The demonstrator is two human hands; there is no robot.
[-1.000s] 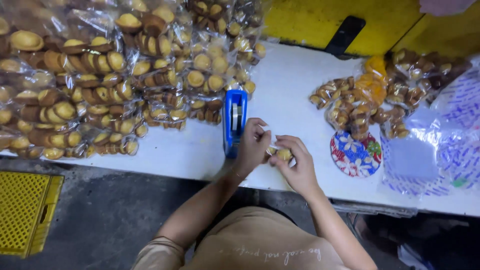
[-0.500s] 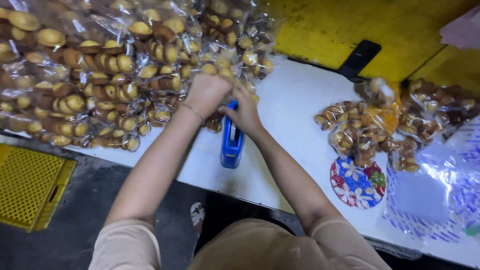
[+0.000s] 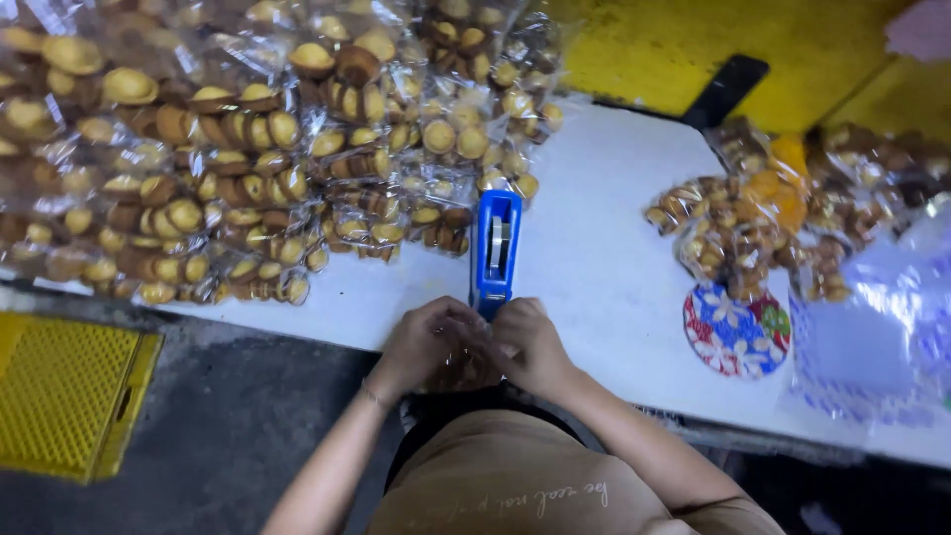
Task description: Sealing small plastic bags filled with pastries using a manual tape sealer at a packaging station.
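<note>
My left hand (image 3: 424, 342) and my right hand (image 3: 532, 342) are together at the near edge of the white table (image 3: 604, 267), just in front of a blue tape dispenser (image 3: 495, 248). Both hands pinch a small clear bag of cookies (image 3: 466, 369), which hangs partly below the table edge and is mostly hidden by my fingers. A big pile of clear bags filled with round golden and brown cookies (image 3: 248, 149) covers the table's left and back.
A smaller heap of cookie bags (image 3: 763, 213) lies at the right, beside a round floral-patterned disc (image 3: 735, 332) and flat clear printed bags (image 3: 872, 347). A yellow plastic crate (image 3: 59, 406) stands on the floor at the left. A yellow wall is behind.
Half a second ago my hands were reaching up to the cookie pile past the dispenser; now they are back at the near table edge, holding a small bag together.
</note>
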